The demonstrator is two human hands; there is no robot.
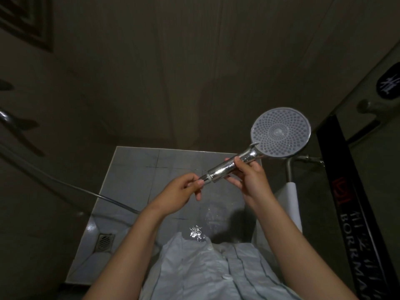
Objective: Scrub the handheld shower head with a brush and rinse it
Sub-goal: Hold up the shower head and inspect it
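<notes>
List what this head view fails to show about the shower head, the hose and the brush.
- Round grey-faced chrome shower head: its back is turned away.
- Handle's lower end: the left hand covers the fitting, so whether the thin grey hose is attached cannot be told.
- Right hand hides part of the handle.
- Brush: none in the head view.

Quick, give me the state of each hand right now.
Left hand: closed, pinching the bottom end of the shower head handle.
Right hand: closed around the handle.
</notes>
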